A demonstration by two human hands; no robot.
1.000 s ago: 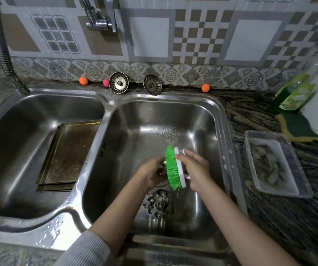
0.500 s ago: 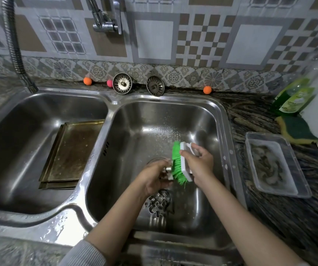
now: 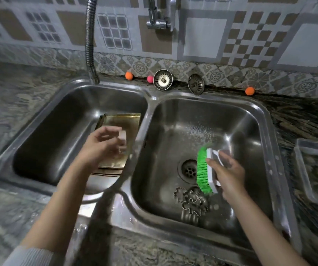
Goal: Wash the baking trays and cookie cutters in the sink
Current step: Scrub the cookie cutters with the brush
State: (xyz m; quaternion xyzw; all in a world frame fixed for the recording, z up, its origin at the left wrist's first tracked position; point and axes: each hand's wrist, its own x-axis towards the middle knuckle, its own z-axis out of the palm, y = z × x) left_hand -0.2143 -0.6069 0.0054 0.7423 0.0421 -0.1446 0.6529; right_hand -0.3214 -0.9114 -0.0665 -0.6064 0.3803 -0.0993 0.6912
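While the right hand (image 3: pixel 229 169) is gripping the brush (image 3: pixel 205 169) over the right basin (image 3: pixel 254 120), the left hand (image 3: pixel 100 148) is hovering above the trays (image 3: pixel 119 120) in the left basin, pinching something blurry, maybe a cutter. I'd set it down gently. Trays' long axis is running front-to-back; more cutters (image 3: pixel 190 200) are sitting by the drain (image 3: pixel 188 169).

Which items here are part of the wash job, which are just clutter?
Job: baking trays in left basin; cookie cutters in right basin; green brush gripped by right hand; left hand over the trays, blurred.

Clutter: two sink strainers; orange balls; pink ball; plastic container.
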